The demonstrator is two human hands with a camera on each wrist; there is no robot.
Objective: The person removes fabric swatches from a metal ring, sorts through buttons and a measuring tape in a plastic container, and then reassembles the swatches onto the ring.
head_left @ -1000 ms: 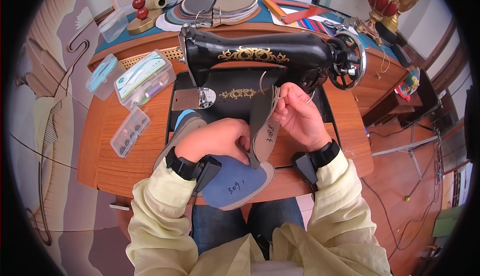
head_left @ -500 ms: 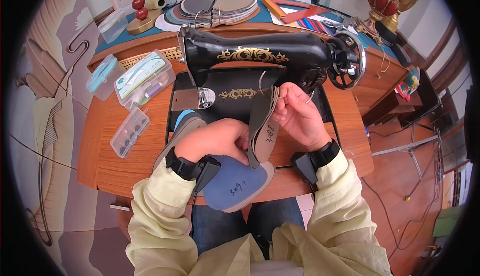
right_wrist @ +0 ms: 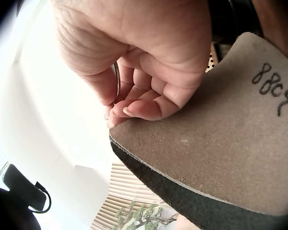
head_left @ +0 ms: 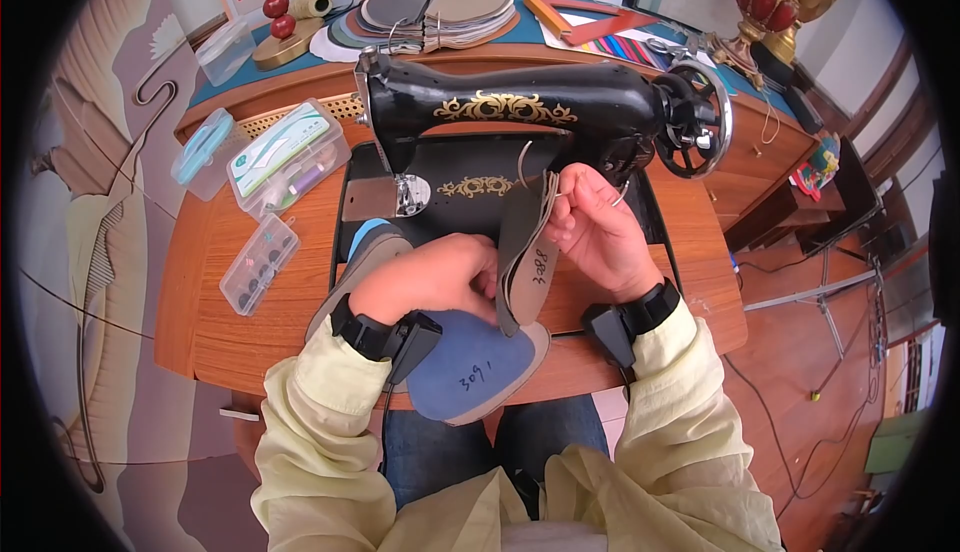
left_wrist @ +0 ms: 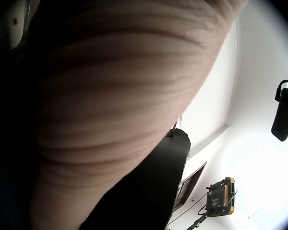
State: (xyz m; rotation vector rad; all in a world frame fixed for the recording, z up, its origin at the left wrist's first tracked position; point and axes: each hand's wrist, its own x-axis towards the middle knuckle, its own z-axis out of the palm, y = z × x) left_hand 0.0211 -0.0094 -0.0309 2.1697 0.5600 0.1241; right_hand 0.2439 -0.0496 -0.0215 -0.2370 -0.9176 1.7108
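Note:
My left hand (head_left: pixel 430 277) holds the lower part of a bundle of leather swatches (head_left: pixel 535 277), its fingertips partly hidden behind them. The bundle stands nearly upright, its brown face carrying handwritten digits. At the top corner my right hand (head_left: pixel 600 227) pinches a thin pale tie, with fingers curled close against the edge. One loop of the tie (head_left: pixel 523 162) curves out on the far side. In the right wrist view a thin curved strand (right_wrist: pixel 117 81) shows by the thumb, above the brown swatch (right_wrist: pixel 216 143). A blue swatch (head_left: pixel 470 367) lies below, at the table's front edge.
A black sewing machine (head_left: pixel 520 97) stands just beyond the hands, its handwheel (head_left: pixel 695 122) at the right. Clear plastic boxes (head_left: pixel 260 264) sit on the wooden table at the left. Behind the machine are a swatch stack (head_left: pixel 440 12) and a gold and red ornament (head_left: pixel 775 2).
The swatch bundle has tilted a little and its layers have parted slightly at the lower edge. My left thumb has shifted slightly; both hands otherwise stay in place.

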